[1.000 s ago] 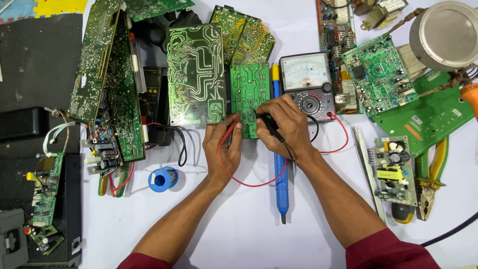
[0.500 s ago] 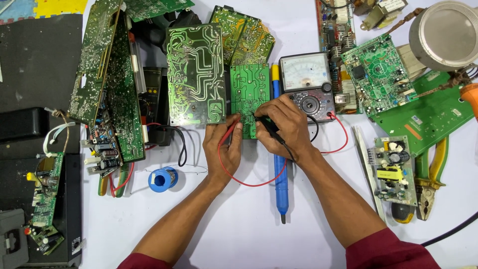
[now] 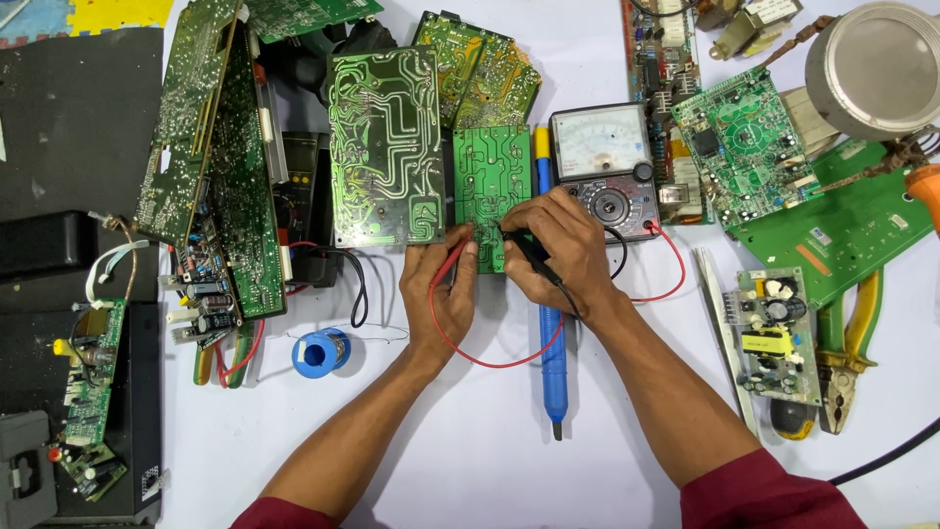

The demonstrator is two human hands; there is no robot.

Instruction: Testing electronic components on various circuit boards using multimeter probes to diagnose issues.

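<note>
We have both probes down on the small green circuit board [image 3: 493,191], which lies solder side up on the white surface [image 3: 490,451], just left of the analogue multimeter [image 3: 604,168] and right of a larger board [image 3: 385,147]; our left hand [image 3: 441,294] has its grip closed on the red probe [image 3: 453,260], tip touching the board's lower left edge; our right hand [image 3: 553,250] has its grip clamped on the black probe [image 3: 524,250], tip set on the board's lower middle; the red lead [image 3: 509,360] loops below our hands and round to the meter. We judge the measuring to be under way: leads plugged in, both tips placed, the board laid out; the meter's needle is too small to read, so we cannot tell whether a reading is got; the many other boards look as yet untouched by the probes.

The surface is crowded; a blue desoldering pump [image 3: 551,362] lies under our right wrist; a blue solder spool [image 3: 320,353] sits by our left forearm; stacked boards [image 3: 211,167] stand at the left, more boards [image 3: 739,147] at the right, with yellow-handled pliers [image 3: 847,353] and a round metal can [image 3: 876,69]; dark mats [image 3: 69,127] cover the far left; of the room we see nothing more.
</note>
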